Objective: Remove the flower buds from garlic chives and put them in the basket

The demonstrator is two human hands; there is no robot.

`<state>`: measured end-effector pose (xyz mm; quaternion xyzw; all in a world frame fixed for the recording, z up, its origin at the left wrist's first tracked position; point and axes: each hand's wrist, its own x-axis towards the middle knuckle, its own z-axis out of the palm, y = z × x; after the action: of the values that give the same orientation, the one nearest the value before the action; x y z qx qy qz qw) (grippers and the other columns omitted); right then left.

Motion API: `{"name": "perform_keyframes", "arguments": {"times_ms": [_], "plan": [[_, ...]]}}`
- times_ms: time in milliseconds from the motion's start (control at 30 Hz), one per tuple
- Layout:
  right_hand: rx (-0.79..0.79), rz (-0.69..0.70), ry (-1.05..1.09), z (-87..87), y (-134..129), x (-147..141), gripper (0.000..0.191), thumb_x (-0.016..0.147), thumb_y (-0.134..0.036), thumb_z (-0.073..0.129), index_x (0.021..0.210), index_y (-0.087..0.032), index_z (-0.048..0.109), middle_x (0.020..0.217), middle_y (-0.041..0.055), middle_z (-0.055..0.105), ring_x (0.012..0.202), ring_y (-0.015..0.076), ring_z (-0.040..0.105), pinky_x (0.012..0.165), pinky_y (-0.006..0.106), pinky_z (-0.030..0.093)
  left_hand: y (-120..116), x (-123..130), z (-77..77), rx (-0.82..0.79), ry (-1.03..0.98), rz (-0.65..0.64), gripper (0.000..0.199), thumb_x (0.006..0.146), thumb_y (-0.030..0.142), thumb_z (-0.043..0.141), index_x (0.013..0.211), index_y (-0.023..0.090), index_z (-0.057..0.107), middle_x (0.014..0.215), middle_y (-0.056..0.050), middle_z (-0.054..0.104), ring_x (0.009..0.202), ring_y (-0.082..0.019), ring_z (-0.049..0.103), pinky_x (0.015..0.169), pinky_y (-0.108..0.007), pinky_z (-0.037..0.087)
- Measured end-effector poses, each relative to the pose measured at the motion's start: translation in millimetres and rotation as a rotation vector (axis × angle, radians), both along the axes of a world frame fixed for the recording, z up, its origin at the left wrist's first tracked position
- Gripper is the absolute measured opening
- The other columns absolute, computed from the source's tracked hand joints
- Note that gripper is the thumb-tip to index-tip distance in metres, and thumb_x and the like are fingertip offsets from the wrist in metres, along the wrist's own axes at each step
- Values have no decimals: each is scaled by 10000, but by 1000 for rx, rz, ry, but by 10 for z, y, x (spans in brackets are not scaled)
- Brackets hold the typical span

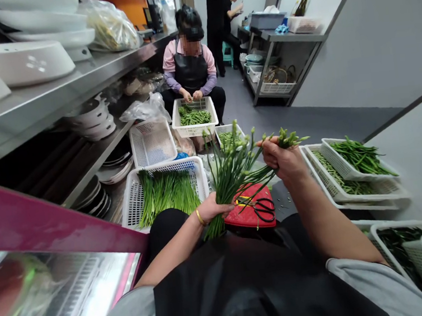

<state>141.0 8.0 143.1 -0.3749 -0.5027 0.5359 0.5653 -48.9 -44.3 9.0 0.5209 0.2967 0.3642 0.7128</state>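
A bunch of long green flowering stems (230,168) is gripped low down in my left hand (213,209), its bud ends fanned upward. My right hand (280,155) is closed around several stems near their budded tips, to the right of the bunch. These stems run slantwise back toward my left hand. Below and between my hands, scissors with black handles (265,210) lie on a red padded surface (247,218). To the left, a white basket (201,179) holds a flat layer of green stems (167,191).
Across from me a seated person (189,62) handles green pieces over a white basket (195,130). An empty-looking basket (152,141) stands at left, beside metal shelving (111,70) with dishes. Stacked vegetable baskets (357,183) are at right. Two people stand or sit farther back.
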Motion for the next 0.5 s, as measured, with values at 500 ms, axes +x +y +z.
{"name": "perform_keyframes", "arguments": {"times_ms": [500], "plan": [[242, -332, -13, 377, -88, 219, 360, 541, -505, 839, 597, -193, 666, 440, -36, 442, 327, 32, 285, 323, 234, 127, 9, -95, -191, -206, -141, -6, 412, 528, 373, 820, 687, 105, 551, 431, 5, 547, 360, -94, 470, 385, -218, 353]]}}
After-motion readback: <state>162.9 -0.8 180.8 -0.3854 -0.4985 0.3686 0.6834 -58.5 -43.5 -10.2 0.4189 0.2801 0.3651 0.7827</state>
